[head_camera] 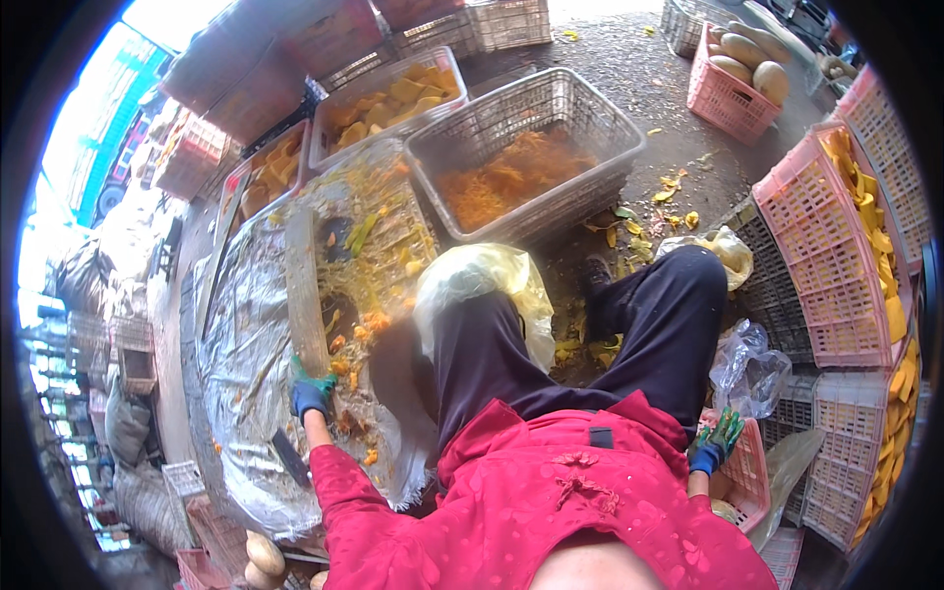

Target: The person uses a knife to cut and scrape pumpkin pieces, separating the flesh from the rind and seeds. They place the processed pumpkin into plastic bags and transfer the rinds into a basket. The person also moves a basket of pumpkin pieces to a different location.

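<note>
My left hand (311, 391), in a blue and green work glove, rests at the near end of a long wooden board (301, 295) on a sheet-covered work surface (243, 369); its exact grip is unclear. A dark flat blade or bar (290, 457) lies just nearer to me. Orange pulp scraps (375, 321) are scattered right of the board. My right hand (715, 441), gloved alike, is spread with fingers apart over a pink plastic crate (748, 472) at my right side. Beyond my knees, a large plastic crate (525, 158) holds shredded orange pulp (509, 181).
Crates of cut yellow-orange pieces (391, 103) stand beyond the work surface. Stacked pink crates (818, 258) wall the right side. A pink crate of whole pale gourds or squash (734, 103) stands far right. Peel scraps (667, 192) litter the floor. A plastic bag (748, 369) hangs near my right hand.
</note>
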{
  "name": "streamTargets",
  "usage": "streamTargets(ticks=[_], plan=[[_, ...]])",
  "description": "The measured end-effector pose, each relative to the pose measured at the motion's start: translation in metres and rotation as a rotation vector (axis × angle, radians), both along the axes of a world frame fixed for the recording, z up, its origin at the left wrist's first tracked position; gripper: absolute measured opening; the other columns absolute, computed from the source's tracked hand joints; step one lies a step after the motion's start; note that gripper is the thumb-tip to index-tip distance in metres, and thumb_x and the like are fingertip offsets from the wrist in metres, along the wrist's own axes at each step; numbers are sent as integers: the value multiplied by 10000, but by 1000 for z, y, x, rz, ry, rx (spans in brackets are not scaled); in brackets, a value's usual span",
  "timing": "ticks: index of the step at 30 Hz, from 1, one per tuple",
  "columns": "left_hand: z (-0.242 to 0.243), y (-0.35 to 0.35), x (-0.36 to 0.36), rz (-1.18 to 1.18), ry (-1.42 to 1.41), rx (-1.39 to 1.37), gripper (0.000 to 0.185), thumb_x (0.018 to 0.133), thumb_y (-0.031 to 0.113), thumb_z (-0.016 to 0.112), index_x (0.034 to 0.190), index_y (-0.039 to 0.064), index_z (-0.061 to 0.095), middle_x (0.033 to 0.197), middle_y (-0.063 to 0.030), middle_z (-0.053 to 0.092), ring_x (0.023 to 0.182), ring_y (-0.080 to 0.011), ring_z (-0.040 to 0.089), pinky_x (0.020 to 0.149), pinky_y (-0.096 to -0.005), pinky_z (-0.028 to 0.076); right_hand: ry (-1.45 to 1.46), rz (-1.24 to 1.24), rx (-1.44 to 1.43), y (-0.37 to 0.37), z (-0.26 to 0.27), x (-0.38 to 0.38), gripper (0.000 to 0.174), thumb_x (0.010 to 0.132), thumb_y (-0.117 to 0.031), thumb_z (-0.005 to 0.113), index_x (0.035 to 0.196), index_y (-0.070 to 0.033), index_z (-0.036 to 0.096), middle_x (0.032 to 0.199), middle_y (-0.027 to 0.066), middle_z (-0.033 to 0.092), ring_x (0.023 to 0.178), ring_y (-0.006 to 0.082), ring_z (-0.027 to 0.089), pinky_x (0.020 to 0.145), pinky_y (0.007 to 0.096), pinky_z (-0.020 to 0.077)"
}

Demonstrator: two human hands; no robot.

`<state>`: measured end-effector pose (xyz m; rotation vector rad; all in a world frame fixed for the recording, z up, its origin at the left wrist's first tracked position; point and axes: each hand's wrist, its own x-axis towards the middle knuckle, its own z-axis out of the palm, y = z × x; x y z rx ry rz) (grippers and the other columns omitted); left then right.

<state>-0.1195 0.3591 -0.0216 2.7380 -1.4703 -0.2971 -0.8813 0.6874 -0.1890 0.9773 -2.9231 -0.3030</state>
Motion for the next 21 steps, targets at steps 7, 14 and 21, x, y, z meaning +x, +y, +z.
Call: streamTargets(ticks=[7, 14, 21], plan=[[2, 39, 21, 166, -51, 0, 808, 675, 362, 773, 1358, 29, 498, 1118, -273, 660, 1011, -427, 647, 849, -470, 520, -119, 61, 205, -31, 40, 13, 717, 917, -396, 523, 1543, -172, 256, 1606, 102, 207, 1500, 308, 113, 1211, 477, 65], [79, -44, -115, -209, 540, -543, 453, 846, 144, 687, 1250, -33, 586, 1216, -198, 634, 1082, -257, 613, 937, -369, 469, -313, 225, 231, -54, 86, 20, 676, 922, -417, 511, 1529, -203, 304, 1607, 100, 217, 1492, 271, 162, 1202, 549, -8], [134, -158, -298, -804, 536, -547, 391, 858, 151, 674, 1187, -53, 618, 1178, -219, 637, 1091, -324, 612, 973, -386, 456, -278, 394, 175, -42, 64, 4, 382, 949, -354, 434, 1100, -121, 696, 955, 185, 695, 949, 342, 636, 1147, 518, 233]])
